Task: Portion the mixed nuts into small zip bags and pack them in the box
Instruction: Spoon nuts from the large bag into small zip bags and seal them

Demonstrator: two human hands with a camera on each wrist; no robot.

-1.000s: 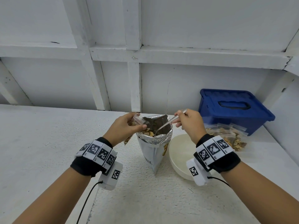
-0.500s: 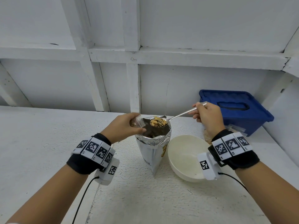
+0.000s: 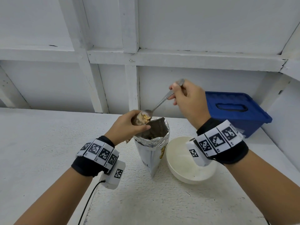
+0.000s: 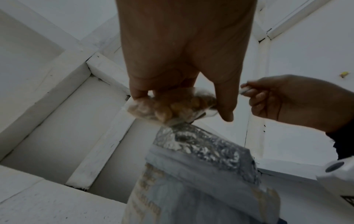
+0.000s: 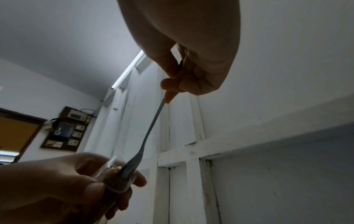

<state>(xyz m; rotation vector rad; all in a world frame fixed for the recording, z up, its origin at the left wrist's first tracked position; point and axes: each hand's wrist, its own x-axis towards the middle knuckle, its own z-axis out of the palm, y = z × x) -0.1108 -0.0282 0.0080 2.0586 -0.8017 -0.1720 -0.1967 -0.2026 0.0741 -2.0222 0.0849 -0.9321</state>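
My left hand [image 3: 129, 124] grips a small clear zip bag [image 3: 140, 119] partly filled with nuts, held just above the left rim of the open foil nut pouch [image 3: 152, 143]. The same zip bag [image 4: 168, 106] shows under my fingers in the left wrist view. My right hand [image 3: 186, 98] pinches the handle of a metal spoon [image 3: 159, 103], tilted down with its bowl of nuts at the zip bag's mouth. In the right wrist view the spoon [image 5: 151, 130] runs from my right hand [image 5: 184, 75] down into the bag in my left hand [image 5: 72, 181].
A white bowl [image 3: 183, 169] sits right of the pouch, under my right wrist. A blue lidded box [image 3: 233, 111] stands at the back right against the white wall. The white table [image 3: 40, 143] stretches to the left.
The spoon went from inside the pouch, lifted out loaded with nuts, then my right hand rose and tipped it into the zip bag. My left hand stayed by the pouch rim.
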